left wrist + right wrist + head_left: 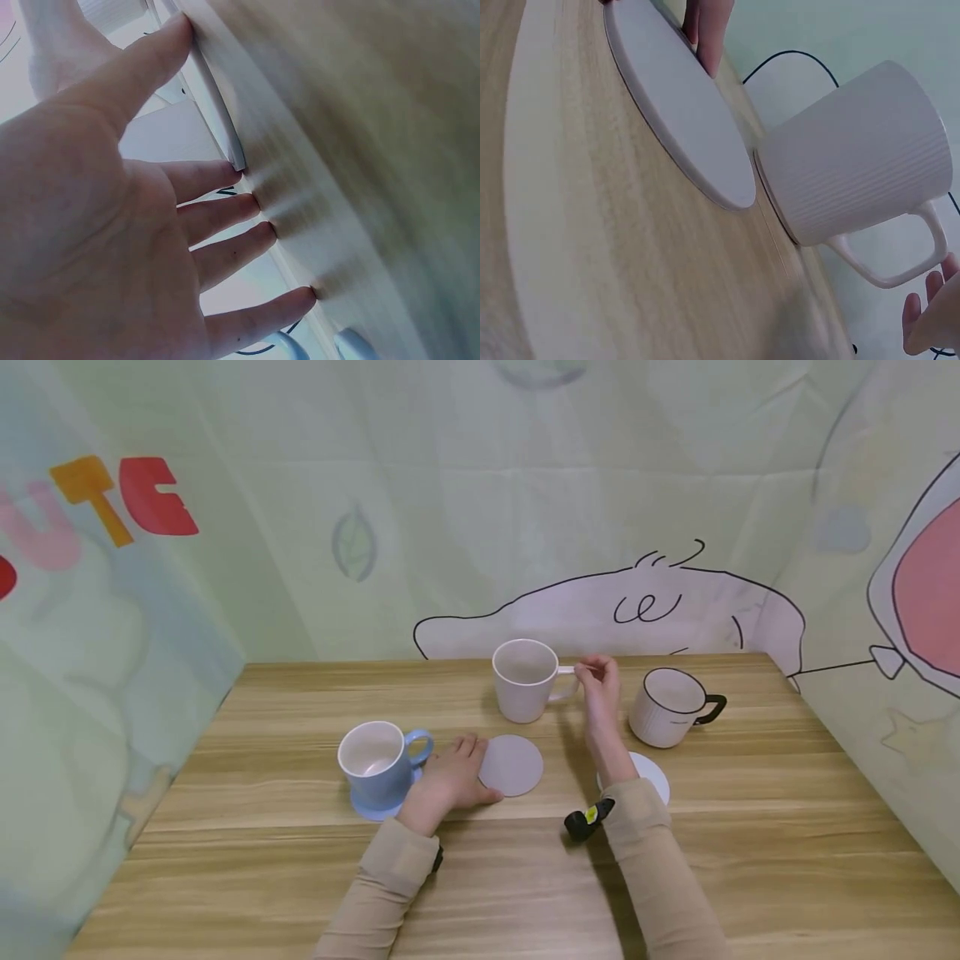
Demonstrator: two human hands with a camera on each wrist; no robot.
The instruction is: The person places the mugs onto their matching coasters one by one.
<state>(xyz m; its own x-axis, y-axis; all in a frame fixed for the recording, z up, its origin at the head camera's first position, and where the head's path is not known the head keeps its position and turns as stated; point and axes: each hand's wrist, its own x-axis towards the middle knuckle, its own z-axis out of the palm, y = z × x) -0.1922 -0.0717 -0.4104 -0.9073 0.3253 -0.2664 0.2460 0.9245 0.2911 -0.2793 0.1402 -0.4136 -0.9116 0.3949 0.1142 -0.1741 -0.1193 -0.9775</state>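
My left hand (455, 774) lies on the table with its fingers spread. Its fingertips and thumb are at the edge of a round grey coaster (512, 766), as the left wrist view also shows. Behind that coaster stands an upright ribbed white mug (859, 150), its handle (892, 281) pointing right. My right hand (602, 693) is at the outer end of this handle; in the right wrist view its fingers are loosely bent beside it, not wrapped round it. Left of my left hand, a blue mug (384, 777) stands on a blue coaster (367, 810).
To the right stands a white mug (663, 714) with a black rim and black handle. A white coaster (651, 777) lies partly under my right forearm. The wooden table (300, 877) ends at a printed cloth backdrop (300, 527).
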